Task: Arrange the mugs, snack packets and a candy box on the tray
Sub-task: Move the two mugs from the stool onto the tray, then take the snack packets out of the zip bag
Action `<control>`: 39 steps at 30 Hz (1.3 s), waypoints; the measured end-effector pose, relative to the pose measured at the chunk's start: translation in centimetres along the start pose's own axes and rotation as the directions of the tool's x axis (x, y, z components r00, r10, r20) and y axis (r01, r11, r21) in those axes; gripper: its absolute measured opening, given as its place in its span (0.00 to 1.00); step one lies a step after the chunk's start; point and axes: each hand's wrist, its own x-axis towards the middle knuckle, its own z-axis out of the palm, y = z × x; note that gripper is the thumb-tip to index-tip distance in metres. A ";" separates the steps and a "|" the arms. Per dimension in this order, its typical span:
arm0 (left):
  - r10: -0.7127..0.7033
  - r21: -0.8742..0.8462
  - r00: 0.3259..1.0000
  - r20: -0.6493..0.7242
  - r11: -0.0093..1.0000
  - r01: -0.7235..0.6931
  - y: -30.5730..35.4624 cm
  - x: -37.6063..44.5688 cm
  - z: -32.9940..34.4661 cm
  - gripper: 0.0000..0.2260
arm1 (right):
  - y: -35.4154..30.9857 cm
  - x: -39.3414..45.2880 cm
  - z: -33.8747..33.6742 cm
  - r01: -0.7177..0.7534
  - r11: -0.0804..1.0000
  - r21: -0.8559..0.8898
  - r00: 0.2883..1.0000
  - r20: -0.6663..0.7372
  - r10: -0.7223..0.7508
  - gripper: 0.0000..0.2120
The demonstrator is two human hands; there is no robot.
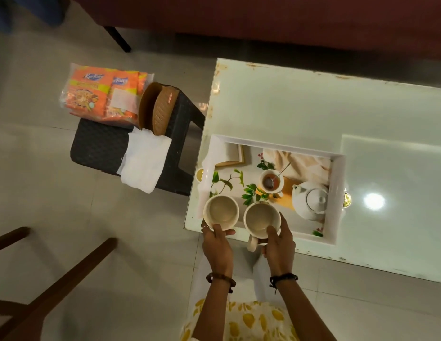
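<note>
While hands (249, 242) grip mugs (241, 214), tray (337, 200) near rim hidden.

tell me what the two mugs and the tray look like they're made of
Left mug and right mug: probably glazed ceramic, going by the thick cream walls and soft sheen. Tray: looks like glossy white plastic or lacquered board, with shiny raised rims, a printed tea scene on its floor and gold-coloured, possibly metal, handles.
</note>
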 end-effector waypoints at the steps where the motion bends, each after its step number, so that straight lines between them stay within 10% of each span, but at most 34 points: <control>1: 0.007 0.015 1.000 0.000 1.000 -0.007 -0.1 0.1 0.0 0.13 | 0.0 0.1 0.1 -0.006 1.000 -0.001 1.000 0.006 0.006 0.20; 23: 0.010 0.107 0.993 0.114 0.994 -0.022 -0.9 3.4 0.0 0.13 | 0.2 1.2 1.7 0.006 1.000 -0.004 0.997 0.071 -0.006 0.20; 30: 0.084 0.283 0.996 -0.040 0.957 -0.069 1.3 3.1 -2.1 0.22 | -4.1 -1.2 -0.8 0.128 0.768 -0.627 0.989 0.024 -0.145 0.32; 39: 0.137 -0.421 0.986 -0.099 0.891 -0.167 12.9 9.1 -9.2 0.14 | -20.8 -4.0 10.7 0.681 0.729 -0.067 0.704 0.334 -0.627 0.20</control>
